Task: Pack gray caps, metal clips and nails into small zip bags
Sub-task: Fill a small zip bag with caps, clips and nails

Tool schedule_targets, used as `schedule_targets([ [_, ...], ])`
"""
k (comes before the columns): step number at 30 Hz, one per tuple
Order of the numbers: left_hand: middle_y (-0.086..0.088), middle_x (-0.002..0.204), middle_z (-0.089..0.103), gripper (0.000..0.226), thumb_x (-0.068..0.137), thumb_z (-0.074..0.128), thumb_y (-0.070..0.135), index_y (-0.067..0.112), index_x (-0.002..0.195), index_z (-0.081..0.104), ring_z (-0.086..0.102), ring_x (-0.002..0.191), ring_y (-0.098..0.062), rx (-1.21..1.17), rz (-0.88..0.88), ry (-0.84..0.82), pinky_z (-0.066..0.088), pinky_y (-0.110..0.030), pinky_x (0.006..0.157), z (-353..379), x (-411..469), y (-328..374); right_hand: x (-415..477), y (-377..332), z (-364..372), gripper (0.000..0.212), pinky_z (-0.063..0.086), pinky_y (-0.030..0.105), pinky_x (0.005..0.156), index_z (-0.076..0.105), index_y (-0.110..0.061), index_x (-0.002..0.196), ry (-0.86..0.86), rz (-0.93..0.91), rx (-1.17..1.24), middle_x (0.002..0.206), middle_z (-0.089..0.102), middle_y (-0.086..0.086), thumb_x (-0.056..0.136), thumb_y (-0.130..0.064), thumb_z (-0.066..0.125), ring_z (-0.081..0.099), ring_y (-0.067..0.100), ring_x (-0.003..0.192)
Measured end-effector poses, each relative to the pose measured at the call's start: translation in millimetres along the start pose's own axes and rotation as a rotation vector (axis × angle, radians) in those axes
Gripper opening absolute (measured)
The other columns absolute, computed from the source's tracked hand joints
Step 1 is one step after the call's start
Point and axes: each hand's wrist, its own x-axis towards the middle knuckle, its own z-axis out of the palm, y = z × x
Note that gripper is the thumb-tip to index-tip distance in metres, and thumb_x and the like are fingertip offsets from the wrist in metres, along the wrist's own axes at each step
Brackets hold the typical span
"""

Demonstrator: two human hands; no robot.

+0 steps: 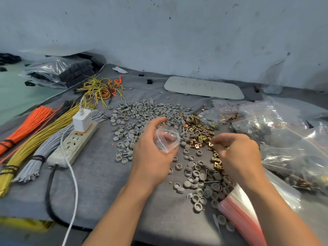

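My left hand [150, 153] grips a small clear zip bag [166, 138] with a red seal line, its mouth turned toward my right hand. My right hand [236, 153] hovers over the brass-coloured metal clips [197, 128], its fingers curled and pinching a clip at their tips. Gray caps [142, 110] lie spread across the middle of the gray cloth, and more caps [204, 181] sit below my hands. A few nails [185, 129] lie among the clips. A stack of unused zip bags [241, 212] lies under my right forearm.
A power strip with a white charger [76, 139] lies at left, beside bundles of orange, yellow and gray wires [33, 139]. Filled plastic bags [284, 135] pile up on the right. A gray board [204, 87] lies near the wall.
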Motion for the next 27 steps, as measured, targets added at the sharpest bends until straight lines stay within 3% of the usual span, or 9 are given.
schedule_targets([
  [2, 0.031, 0.093, 0.069, 0.069, 0.077, 0.088, 0.025, 0.049, 0.132, 0.053, 0.063, 0.091, 0.01, 0.002, 0.004, 0.022, 0.039, 0.0, 0.072, -0.7, 0.4, 0.8, 5.2, 9.1, 6.3, 0.021, 0.044, 0.038, 0.102, 0.081, -0.036, 0.094, -0.099, -0.01, -0.237, 0.103, 0.077, -0.008, 0.093, -0.019, 0.07, 0.063, 0.019, 0.105],
  [4, 0.031, 0.092, 0.069, 0.069, 0.077, 0.088, 0.026, 0.049, 0.132, 0.053, 0.062, 0.091, 0.011, 0.022, 0.009, 0.035, 0.038, 0.001, 0.072, 0.3, 0.1, 2.3, 11.6, 12.3, 11.7, 0.025, 0.031, 0.042, 0.104, 0.077, -0.042, 0.108, -0.193, 0.026, -0.383, 0.119, 0.07, 0.0, 0.094, -0.025, 0.063, 0.048, 0.03, 0.122],
  [8, 0.03, 0.091, 0.069, 0.069, 0.078, 0.088, 0.024, 0.049, 0.132, 0.053, 0.059, 0.093, 0.015, 0.036, 0.009, 0.036, 0.037, 0.001, 0.072, 4.8, -1.2, 5.8, 18.9, 10.8, 22.8, 0.038, 0.02, 0.04, 0.1, 0.071, -0.045, 0.121, -0.285, -0.083, -0.479, 0.127, 0.064, -0.005, 0.093, -0.023, 0.06, 0.046, 0.025, 0.122],
  [11, 0.028, 0.089, 0.07, 0.069, 0.077, 0.088, 0.022, 0.048, 0.131, 0.053, 0.053, 0.092, 0.025, 0.043, 0.02, 0.036, 0.034, 0.004, 0.074, 7.4, -2.5, 7.2, 17.3, 5.5, 34.5, 0.049, 0.021, 0.042, 0.108, 0.062, -0.046, 0.135, -0.361, -0.132, -0.515, 0.131, 0.057, -0.005, 0.097, -0.017, 0.053, 0.045, 0.025, 0.127],
  [14, 0.035, 0.093, 0.067, 0.069, 0.078, 0.088, 0.019, 0.049, 0.13, 0.054, 0.057, 0.09, 0.021, 0.043, 0.025, 0.035, 0.036, 0.003, 0.073, 6.0, -5.4, 6.0, 17.9, 0.7, 41.4, 0.061, 0.023, 0.044, 0.109, 0.055, -0.041, 0.144, -0.408, -0.144, -0.541, 0.131, 0.056, 0.0, 0.092, -0.011, 0.048, 0.046, 0.028, 0.129],
  [20, 0.031, 0.092, 0.068, 0.066, 0.079, 0.084, 0.016, 0.046, 0.13, 0.055, 0.064, 0.085, 0.008, 0.028, 0.012, 0.031, 0.039, -0.001, 0.07, -1.4, -5.0, 0.6, 16.8, -11.3, 56.1, 0.043, 0.027, 0.045, 0.108, 0.058, -0.026, 0.122, -0.398, -0.109, -0.409, 0.119, 0.065, 0.003, 0.085, -0.005, 0.048, 0.054, 0.028, 0.118],
  [23, 0.03, 0.092, 0.068, 0.066, 0.079, 0.084, 0.015, 0.045, 0.13, 0.055, 0.064, 0.084, 0.008, 0.027, 0.006, 0.031, 0.039, -0.002, 0.069, -2.8, -4.1, -1.1, 16.8, -13.8, 57.6, 0.032, 0.032, 0.046, 0.105, 0.059, -0.023, 0.12, -0.437, -0.08, -0.367, 0.111, 0.061, 0.002, 0.092, -0.011, 0.049, 0.055, 0.028, 0.113],
  [27, 0.034, 0.093, 0.067, 0.068, 0.079, 0.085, 0.018, 0.048, 0.131, 0.053, 0.063, 0.085, 0.009, 0.048, -0.016, 0.029, 0.041, -0.007, 0.067, -4.7, -2.6, -1.9, 15.9, -16.2, 48.5, 0.02, 0.044, 0.044, 0.096, 0.07, -0.014, 0.1, -0.431, -0.116, -0.468, 0.097, 0.065, 0.006, 0.1, -0.016, 0.05, 0.063, 0.034, 0.102],
])
